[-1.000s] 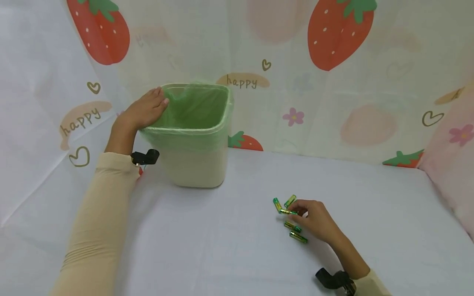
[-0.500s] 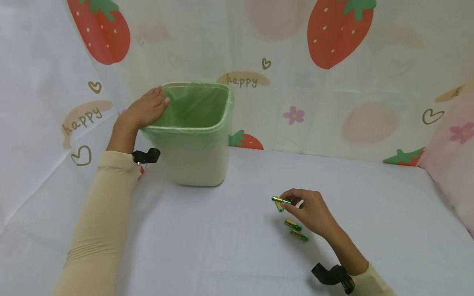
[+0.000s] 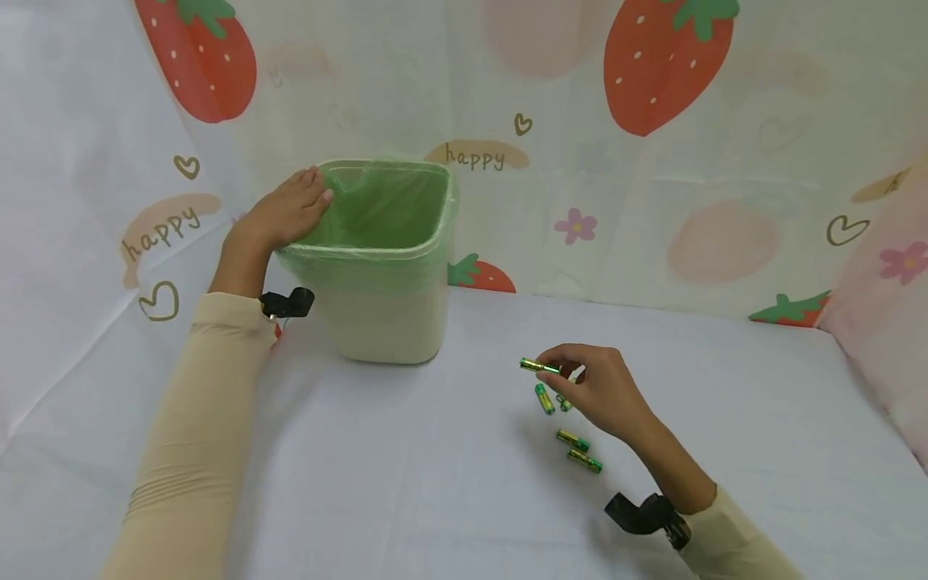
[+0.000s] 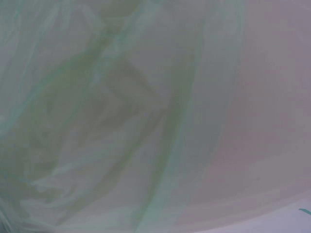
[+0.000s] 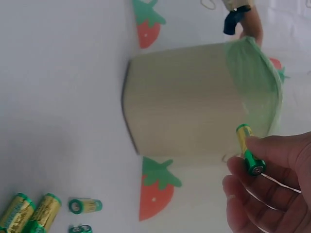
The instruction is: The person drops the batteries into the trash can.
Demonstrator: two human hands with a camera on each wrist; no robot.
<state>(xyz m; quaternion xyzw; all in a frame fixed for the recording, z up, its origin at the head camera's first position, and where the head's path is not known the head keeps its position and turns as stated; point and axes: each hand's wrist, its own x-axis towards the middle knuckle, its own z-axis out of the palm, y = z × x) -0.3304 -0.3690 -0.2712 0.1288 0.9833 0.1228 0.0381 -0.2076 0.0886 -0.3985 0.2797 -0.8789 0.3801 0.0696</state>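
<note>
In the head view, my left hand [image 3: 285, 211] grips the left rim of a cream trash bin [image 3: 391, 322] lined with a thin green bag [image 3: 395, 205]. The thumb lies on the inner side, and the far fingertips are hard to see. My right hand [image 3: 598, 387] pinches a green-and-gold battery [image 3: 535, 366] between thumb and fingers, above the table. Below it lie several similar batteries [image 3: 544, 399]. The right wrist view shows the held battery [image 5: 245, 141] tilted, with the bin [image 5: 189, 102] beyond it. In the left wrist view, only bag film [image 4: 121, 136] and bin wall show; no hand is visible.
A white cloth [image 3: 435, 467] covers the table. Behind it hangs a backdrop [image 3: 573, 161] printed with strawberries and hearts. A pink surface [image 3: 888, 346] borders the right side. Each wrist carries a black camera mount [image 3: 648, 515].
My right hand has lifted the battery from the cluster and moved up and slightly left, toward the bin. The left hand has stayed at the bin's rim.
</note>
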